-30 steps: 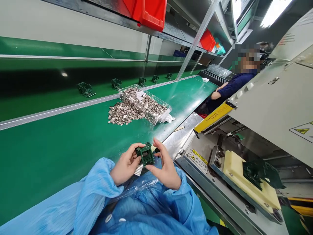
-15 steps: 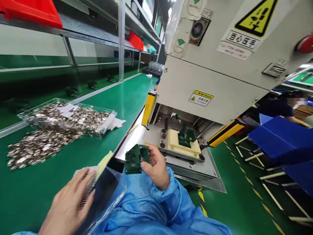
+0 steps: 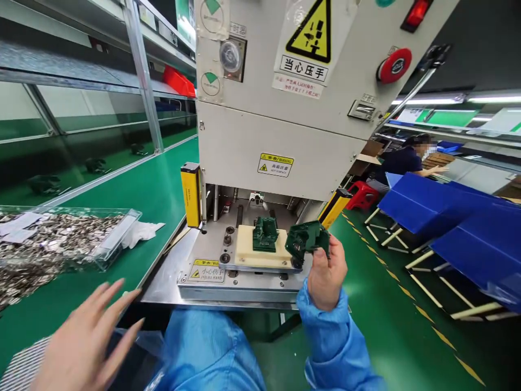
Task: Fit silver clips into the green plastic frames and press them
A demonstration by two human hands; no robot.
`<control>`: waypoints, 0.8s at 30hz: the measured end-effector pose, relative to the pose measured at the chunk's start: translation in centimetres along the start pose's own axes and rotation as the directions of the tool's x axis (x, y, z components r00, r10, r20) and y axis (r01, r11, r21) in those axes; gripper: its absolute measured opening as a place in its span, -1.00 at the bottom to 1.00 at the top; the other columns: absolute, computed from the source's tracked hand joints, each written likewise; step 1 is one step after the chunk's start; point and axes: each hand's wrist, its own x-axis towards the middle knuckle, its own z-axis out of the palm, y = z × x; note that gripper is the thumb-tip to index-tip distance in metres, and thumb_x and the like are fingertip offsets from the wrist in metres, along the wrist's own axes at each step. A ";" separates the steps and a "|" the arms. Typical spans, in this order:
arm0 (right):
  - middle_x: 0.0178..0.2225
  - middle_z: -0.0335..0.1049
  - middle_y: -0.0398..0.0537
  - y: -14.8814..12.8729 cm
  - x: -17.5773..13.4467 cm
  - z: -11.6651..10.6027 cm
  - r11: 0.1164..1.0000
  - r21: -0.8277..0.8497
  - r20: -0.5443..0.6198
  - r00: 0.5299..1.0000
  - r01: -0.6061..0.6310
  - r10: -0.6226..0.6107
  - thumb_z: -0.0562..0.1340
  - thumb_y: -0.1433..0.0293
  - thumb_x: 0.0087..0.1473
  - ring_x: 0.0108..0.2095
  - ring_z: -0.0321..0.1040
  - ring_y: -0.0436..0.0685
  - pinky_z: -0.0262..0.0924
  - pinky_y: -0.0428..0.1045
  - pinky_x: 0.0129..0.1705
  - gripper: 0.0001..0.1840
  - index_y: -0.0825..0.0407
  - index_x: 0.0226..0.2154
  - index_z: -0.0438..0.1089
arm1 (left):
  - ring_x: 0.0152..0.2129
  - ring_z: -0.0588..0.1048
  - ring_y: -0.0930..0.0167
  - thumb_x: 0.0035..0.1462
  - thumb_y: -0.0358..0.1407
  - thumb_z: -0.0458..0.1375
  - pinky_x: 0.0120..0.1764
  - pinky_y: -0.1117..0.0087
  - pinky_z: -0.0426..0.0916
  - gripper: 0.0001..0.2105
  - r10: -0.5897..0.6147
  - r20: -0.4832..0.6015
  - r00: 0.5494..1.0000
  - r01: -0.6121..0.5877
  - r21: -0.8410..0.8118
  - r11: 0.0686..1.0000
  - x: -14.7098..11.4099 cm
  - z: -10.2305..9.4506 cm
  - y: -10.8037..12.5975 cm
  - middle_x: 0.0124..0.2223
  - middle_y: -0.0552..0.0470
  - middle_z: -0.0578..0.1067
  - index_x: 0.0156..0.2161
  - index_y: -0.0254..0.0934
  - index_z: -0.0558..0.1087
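Note:
My right hand pinches a dark green plastic part at its right edge, held up beside the press fixture. A second green plastic part sits on the cream fixture block under the press head. My left hand hovers at the lower left with its fingers spread and nothing in them. Below and beside it lies a ribbed grey-and-white stack, partly hidden by the hand.
The press fills the centre, with yellow guards at its sides and a red stop button. A clear tray of small metal pieces stands left. Blue boxes and a seated person are at the right.
My view has turned right towards the press. The right hand has carried the green plastic part to the right side of the fixture. My left hand has lifted off the ribbed stack, fingers spread.

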 end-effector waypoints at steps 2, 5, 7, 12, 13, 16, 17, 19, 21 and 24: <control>-0.19 0.42 0.03 0.6 1.4 -0.3 0.998 -0.069 0.019 1.000 -0.006 0.007 0.31 0.15 0.05 -0.20 0.37 0.17 0.31 0.07 -0.15 -0.58 0.03 -0.11 0.32 | 0.17 0.27 0.09 0.11 -0.18 0.13 0.18 0.03 0.18 -0.57 0.153 0.059 0.986 -0.149 -0.063 0.987 4.8 0.8 5.2 0.25 -0.08 0.25 0.11 -0.08 0.30; -0.20 0.44 0.06 1.1 2.7 0.0 0.983 -0.179 0.131 0.989 -0.041 0.065 0.31 0.11 0.04 -0.20 0.38 0.19 0.32 0.07 -0.18 -0.55 0.05 -0.12 0.32 | 0.19 0.25 0.20 0.14 -0.20 0.11 0.22 0.13 0.15 -0.55 0.276 0.089 0.957 -0.245 -0.262 0.933 11.6 3.5 12.3 0.25 -0.11 0.27 0.15 -0.16 0.26; -0.20 0.45 0.07 1.4 3.2 0.4 0.975 -0.214 0.202 0.974 -0.063 0.107 0.31 0.08 0.03 -0.19 0.39 0.20 0.33 0.06 -0.21 -0.53 0.06 -0.12 0.32 | 0.21 0.23 0.17 0.06 -0.19 0.19 0.22 0.11 0.14 -0.44 0.246 0.108 0.963 -0.182 -0.408 0.894 15.1 5.9 15.4 0.24 -0.18 0.27 0.17 -0.25 0.23; -0.22 0.46 0.04 1.6 4.4 0.9 0.963 -0.261 0.317 0.937 -0.063 0.147 0.31 0.06 0.02 -0.22 0.40 0.18 0.34 0.03 -0.27 -0.53 0.05 -0.14 0.33 | -0.03 0.47 0.12 -0.12 -0.18 0.33 0.06 0.05 0.33 -0.36 0.093 0.328 0.940 0.160 -0.665 0.730 19.0 8.9 17.4 -0.04 -0.22 0.51 0.09 -0.31 0.30; -0.22 0.46 0.03 1.6 4.6 1.1 0.961 -0.272 0.344 0.926 -0.057 0.152 0.30 0.06 0.02 -0.22 0.40 0.18 0.34 0.02 -0.28 -0.53 0.05 -0.15 0.33 | -0.08 0.50 0.15 -0.14 -0.18 0.34 0.04 0.07 0.35 -0.38 0.077 0.325 0.943 0.188 -0.707 0.681 19.0 8.6 17.1 -0.07 -0.19 0.52 0.06 -0.31 0.32; -0.20 0.45 0.03 1.4 4.6 2.0 0.950 -0.314 0.417 0.897 -0.008 0.146 0.30 0.08 0.03 -0.22 0.41 0.18 0.33 0.00 -0.31 -0.53 0.03 -0.12 0.33 | -0.11 0.51 0.24 -0.18 -0.19 0.36 0.05 0.13 0.36 -0.42 0.008 0.306 0.952 0.247 -0.783 0.571 17.6 5.9 15.9 -0.11 -0.09 0.53 -0.02 -0.28 0.32; -0.19 0.45 0.03 1.3 4.4 2.4 0.942 -0.334 0.439 0.888 0.020 0.136 0.31 0.08 0.02 -0.22 0.41 0.18 0.33 0.00 -0.31 -0.52 0.03 -0.10 0.33 | -0.11 0.51 0.25 -0.19 -0.18 0.37 0.05 0.15 0.37 -0.42 -0.025 0.308 0.951 0.269 -0.785 0.558 16.6 4.7 15.2 -0.12 -0.06 0.52 -0.03 -0.27 0.32; -0.18 0.45 0.02 1.2 4.0 3.2 0.924 -0.373 0.486 0.866 0.085 0.117 0.33 0.08 0.00 -0.19 0.41 0.19 0.32 0.02 -0.27 -0.49 0.02 -0.08 0.31 | -0.09 0.50 0.24 -0.22 -0.16 0.38 0.04 0.17 0.39 -0.42 -0.110 0.329 0.938 0.331 -0.753 0.569 13.9 2.4 13.5 -0.12 -0.04 0.51 -0.05 -0.23 0.32; -0.19 0.46 0.01 1.2 3.6 3.8 0.904 -0.402 0.534 0.839 0.144 0.104 0.35 0.07 -0.02 -0.18 0.41 0.21 0.31 0.06 -0.19 -0.46 0.01 -0.07 0.29 | -0.09 0.50 0.21 -0.23 -0.11 0.39 0.01 0.19 0.42 -0.40 -0.221 0.358 0.907 0.417 -0.693 0.588 10.5 0.9 11.4 -0.10 -0.04 0.51 -0.04 -0.20 0.32; -0.20 0.47 0.00 1.2 3.2 4.2 0.878 -0.438 0.573 0.812 0.191 0.109 0.33 0.03 0.00 -0.18 0.41 0.23 0.28 0.12 -0.12 -0.47 -0.01 -0.07 0.30 | -0.04 0.49 0.16 -0.24 -0.05 0.39 -0.02 0.23 0.46 -0.37 -0.382 0.385 0.840 0.542 -0.632 0.553 5.5 0.1 8.2 -0.06 -0.04 0.51 -0.04 -0.17 0.32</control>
